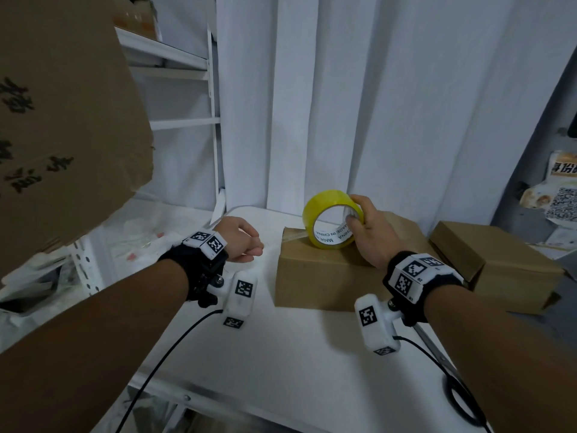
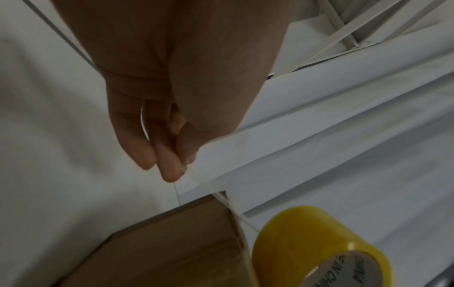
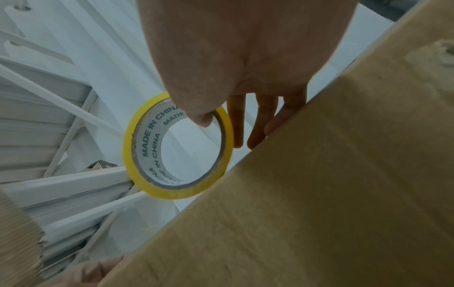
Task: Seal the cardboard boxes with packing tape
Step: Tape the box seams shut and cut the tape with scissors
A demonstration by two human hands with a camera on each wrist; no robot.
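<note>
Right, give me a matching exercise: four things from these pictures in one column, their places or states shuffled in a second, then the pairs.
Things:
1. tape roll
2. left hand
3. box
4. scissors

States:
A. lies on the white table at the near right edge
B. stands on edge on the box, gripped by the right hand
C. pinches the pulled-out tape end
D. sits closed on the table under the roll

Pairs: 1-B, 2-C, 3-D, 4-A

Tape roll [image 1: 332,218] atop box [image 1: 331,276]
</note>
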